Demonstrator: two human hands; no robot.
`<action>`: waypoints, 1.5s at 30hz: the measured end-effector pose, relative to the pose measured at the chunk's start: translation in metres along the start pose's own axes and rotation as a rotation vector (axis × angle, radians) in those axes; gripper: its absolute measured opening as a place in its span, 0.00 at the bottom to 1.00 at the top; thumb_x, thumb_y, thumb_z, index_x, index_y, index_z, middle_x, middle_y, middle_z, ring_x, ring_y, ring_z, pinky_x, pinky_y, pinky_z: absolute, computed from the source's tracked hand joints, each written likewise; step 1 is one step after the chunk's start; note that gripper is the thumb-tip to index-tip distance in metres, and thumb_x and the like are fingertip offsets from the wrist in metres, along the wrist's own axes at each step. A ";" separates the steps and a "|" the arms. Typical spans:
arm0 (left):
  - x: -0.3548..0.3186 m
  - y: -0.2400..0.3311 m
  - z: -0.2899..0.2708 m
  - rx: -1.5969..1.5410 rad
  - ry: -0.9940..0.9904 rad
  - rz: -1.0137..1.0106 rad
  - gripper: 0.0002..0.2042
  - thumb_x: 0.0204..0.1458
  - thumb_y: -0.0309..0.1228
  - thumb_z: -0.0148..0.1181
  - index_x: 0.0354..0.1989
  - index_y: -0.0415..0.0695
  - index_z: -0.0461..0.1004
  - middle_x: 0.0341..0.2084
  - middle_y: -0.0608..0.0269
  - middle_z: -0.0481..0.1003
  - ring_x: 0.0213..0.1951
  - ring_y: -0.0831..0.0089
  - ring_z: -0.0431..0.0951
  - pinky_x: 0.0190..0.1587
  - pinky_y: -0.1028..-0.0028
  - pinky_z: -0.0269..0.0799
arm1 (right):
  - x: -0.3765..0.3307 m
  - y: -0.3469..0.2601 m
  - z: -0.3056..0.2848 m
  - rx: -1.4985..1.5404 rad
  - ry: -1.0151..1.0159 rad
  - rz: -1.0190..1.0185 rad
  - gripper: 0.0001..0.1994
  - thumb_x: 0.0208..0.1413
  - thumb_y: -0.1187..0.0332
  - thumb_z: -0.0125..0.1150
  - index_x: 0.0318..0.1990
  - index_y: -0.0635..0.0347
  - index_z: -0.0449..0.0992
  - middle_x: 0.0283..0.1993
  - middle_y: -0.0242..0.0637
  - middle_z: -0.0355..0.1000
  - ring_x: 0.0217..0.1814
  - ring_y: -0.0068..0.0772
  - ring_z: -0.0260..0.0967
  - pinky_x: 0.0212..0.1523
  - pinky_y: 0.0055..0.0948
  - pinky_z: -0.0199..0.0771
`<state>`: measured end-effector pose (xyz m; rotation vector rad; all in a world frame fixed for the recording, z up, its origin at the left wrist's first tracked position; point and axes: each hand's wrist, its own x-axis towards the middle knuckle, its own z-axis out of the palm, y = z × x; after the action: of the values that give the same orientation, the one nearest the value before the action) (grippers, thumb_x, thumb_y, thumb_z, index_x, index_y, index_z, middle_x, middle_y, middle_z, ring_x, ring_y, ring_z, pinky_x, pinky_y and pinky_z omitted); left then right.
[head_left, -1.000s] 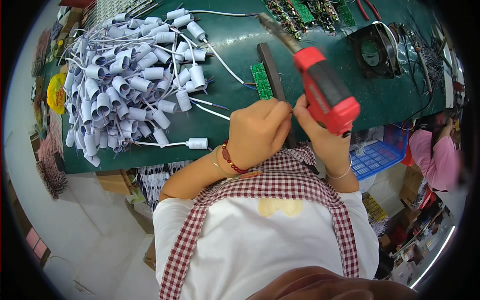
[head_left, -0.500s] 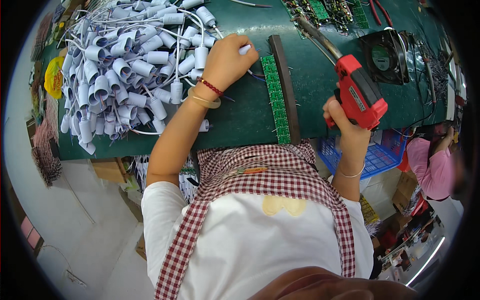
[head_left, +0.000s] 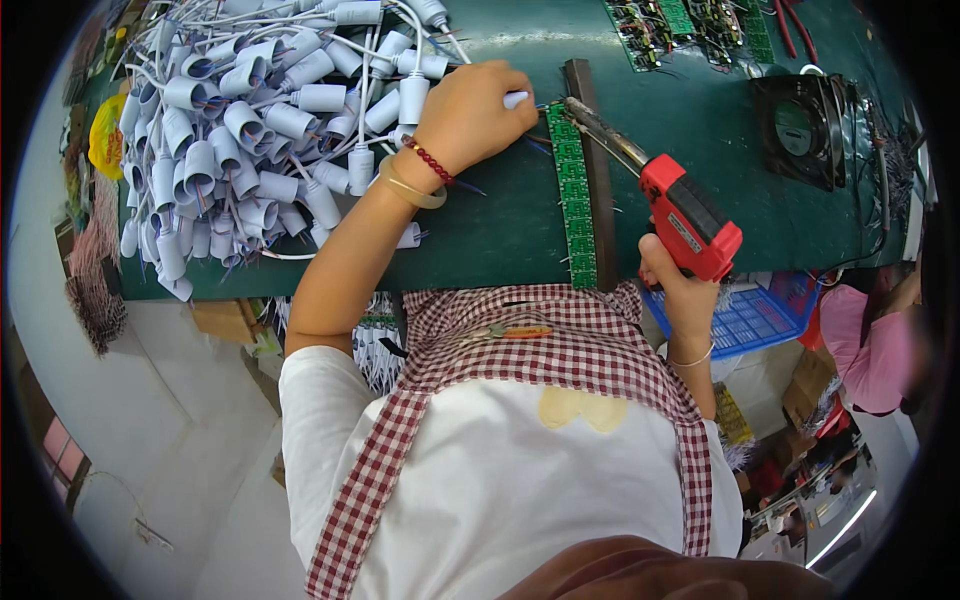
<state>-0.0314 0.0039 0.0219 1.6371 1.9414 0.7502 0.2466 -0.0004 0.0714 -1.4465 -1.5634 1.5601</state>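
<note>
My left hand (head_left: 474, 115) is closed around a white lamp holder (head_left: 515, 99), mostly hidden by my fingers; thin wires reach from it to the far end of a green circuit board strip (head_left: 574, 200). That strip lies along a dark bar (head_left: 600, 190) on the green table. In my right hand (head_left: 677, 288) is a red and black soldering gun (head_left: 692, 215). Its metal tip points far-left and meets, or hovers just over, the strip's far end beside the wires; contact is too small to tell.
A large heap of white lamp holders with cables (head_left: 245, 125) covers the table's left. Populated circuit boards (head_left: 640, 30), red-handled pliers (head_left: 788, 28) and a black fan (head_left: 797, 130) lie at the far right. A blue basket (head_left: 745, 320) sits below the edge; a person in pink (head_left: 862, 345) is at right.
The soldering gun has swung down and left, bringing its tip from above the table to the strip's far end. My left hand still grips the lamp holder, its wires now at the strip.
</note>
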 end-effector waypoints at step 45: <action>-0.004 0.002 -0.002 0.098 -0.062 0.022 0.11 0.45 0.37 0.56 0.28 0.43 0.79 0.29 0.57 0.76 0.33 0.55 0.76 0.37 0.62 0.72 | -0.018 0.007 0.003 -0.133 0.017 0.032 0.10 0.46 0.71 0.69 0.35 0.64 0.76 0.29 0.30 0.73 0.28 0.19 0.67 0.29 0.23 0.67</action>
<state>-0.0305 -0.0001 0.0243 1.7216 1.9464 0.6138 0.2512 -0.0191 0.0704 -1.5589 -1.6690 1.4823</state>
